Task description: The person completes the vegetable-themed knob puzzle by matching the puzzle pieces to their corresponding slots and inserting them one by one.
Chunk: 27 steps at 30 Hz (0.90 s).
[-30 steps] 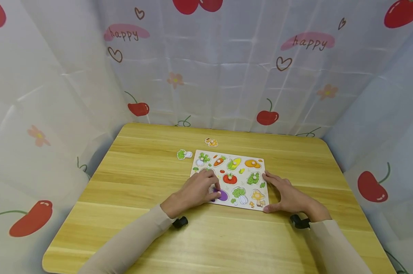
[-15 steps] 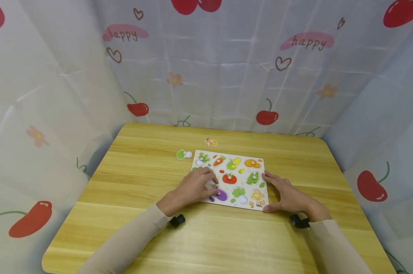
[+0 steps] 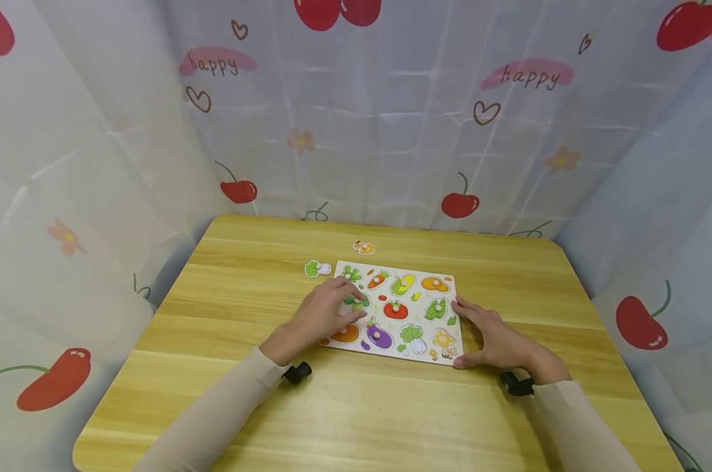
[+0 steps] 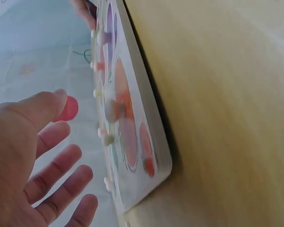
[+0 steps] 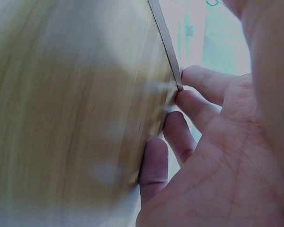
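Observation:
In the head view a wooden peg puzzle board (image 3: 391, 323) with printed vegetables lies on the table. My left hand (image 3: 322, 313) hovers over its left part, thumb and fingers apart and holding nothing. The left wrist view shows those fingers (image 4: 79, 153) clear of the knobs. Just right of this hand, the knobbed eggplant piece (image 3: 382, 338) lies in the board; a broccoli piece (image 3: 358, 303) is partly covered by the fingers. My right hand (image 3: 503, 339) touches the board's right edge, index finger and thumb spread along it. In the right wrist view its fingertips meet that edge.
A bok choy piece (image 3: 317, 269) lies on the table left of the board. Behind the board is a small yellow-orange mushroom piece (image 3: 364, 248). A cherry-print curtain (image 3: 391, 151) encloses the wooden table (image 3: 368, 419) at the back and sides.
My left hand has released the eggplant piece's knob and moved left and slightly away, uncovering the eggplant and the orange piece at the corner. The right hand stays at the edge.

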Available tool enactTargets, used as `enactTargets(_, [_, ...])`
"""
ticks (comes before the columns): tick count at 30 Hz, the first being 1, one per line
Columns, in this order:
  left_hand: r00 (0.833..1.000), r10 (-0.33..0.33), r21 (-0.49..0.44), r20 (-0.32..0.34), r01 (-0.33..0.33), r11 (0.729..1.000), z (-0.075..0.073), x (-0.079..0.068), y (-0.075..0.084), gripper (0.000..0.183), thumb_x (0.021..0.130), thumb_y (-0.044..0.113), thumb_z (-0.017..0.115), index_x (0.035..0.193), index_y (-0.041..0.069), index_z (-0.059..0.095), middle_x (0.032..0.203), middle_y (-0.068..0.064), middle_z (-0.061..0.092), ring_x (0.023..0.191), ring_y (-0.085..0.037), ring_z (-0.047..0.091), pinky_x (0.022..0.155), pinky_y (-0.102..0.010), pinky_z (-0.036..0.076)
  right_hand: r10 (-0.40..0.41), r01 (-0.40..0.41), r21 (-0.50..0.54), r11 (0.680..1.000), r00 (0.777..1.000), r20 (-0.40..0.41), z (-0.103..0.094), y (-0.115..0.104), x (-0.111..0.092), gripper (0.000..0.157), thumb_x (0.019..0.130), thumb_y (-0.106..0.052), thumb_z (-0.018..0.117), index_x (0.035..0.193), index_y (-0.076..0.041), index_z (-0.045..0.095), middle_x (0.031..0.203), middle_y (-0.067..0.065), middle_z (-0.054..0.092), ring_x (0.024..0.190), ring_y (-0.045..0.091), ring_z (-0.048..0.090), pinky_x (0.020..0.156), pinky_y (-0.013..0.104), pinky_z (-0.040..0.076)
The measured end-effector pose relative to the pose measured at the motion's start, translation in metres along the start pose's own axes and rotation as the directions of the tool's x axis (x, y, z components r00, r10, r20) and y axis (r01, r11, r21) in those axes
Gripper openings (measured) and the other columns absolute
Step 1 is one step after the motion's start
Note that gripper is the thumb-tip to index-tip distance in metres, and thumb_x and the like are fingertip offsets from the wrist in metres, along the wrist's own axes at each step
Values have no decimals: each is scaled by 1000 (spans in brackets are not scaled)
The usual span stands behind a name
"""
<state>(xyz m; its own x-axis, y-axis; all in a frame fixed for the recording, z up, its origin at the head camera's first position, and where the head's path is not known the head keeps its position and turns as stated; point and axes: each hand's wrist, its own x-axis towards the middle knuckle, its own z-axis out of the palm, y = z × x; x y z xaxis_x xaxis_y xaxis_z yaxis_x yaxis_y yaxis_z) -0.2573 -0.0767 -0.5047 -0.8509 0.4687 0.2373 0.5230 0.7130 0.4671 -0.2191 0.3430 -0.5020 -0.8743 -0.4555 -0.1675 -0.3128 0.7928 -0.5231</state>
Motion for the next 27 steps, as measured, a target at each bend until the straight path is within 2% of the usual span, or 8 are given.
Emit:
enactTargets(6, [998,-47,-35,-44,46,998,-9,3,-12,34,105,37,91,127,13,83,132,-10,78,121,-31,74,106,-51,65,-3,3,-8,1000,1000,0,1,0,0,128,84,-57,104,181,-6,37,192,22,28,153,48,45,126,74,46])
enactTargets(14, [990,-106,-31,-93,104,994,-20,9,-35,43,105,38,90,137,11,81,139,-13,76,125,-36,75,108,-52,65,-4,4,-11,1000,1000,-1,0,0,0,129,84,-58,103,182,-6,37,192,21,29,152,46,46,125,71,46])
enactTargets(27, [969,-224,-37,-108,221,974,-33,20,-66,64,100,42,95,152,11,74,143,-16,69,126,-35,70,108,-55,63,-9,9,-8,1000,1000,-3,0,0,-1,128,84,-57,104,181,-5,38,192,21,28,152,46,46,125,71,46])
